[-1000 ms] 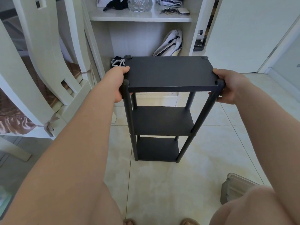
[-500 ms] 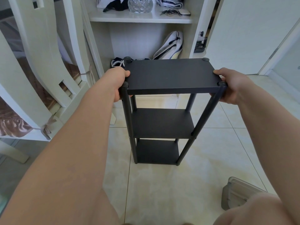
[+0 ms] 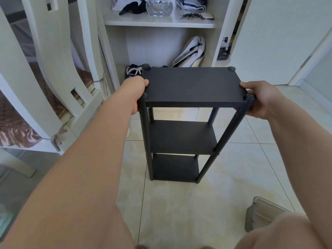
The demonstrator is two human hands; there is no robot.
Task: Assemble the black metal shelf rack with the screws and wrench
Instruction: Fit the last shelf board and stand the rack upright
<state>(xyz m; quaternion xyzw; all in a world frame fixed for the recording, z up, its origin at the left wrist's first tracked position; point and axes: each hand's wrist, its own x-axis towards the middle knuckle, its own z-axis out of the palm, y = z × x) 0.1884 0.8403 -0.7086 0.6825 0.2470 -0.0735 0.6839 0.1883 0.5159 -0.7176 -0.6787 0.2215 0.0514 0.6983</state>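
Note:
The black metal shelf rack (image 3: 192,87) stands upright on the tiled floor in front of me, with three flat shelves and four round posts. My left hand (image 3: 134,92) grips the left edge of the top shelf near the front left post, thumb on top. At the opposite end, my right hand (image 3: 260,99) grips the front right corner, fingers curled around the post top. No screws or wrench are in view.
White chairs (image 3: 45,87) with brown cushions stand close on the left. A white cabinet (image 3: 161,24) with shoes, a glass bowl and keys is behind the rack. A grey plastic container (image 3: 264,212) lies on the floor at lower right. A white door (image 3: 278,33) is at the right.
The rack sits slightly lower and farther from me in the view than before; both hands keep the same grip on the top shelf.

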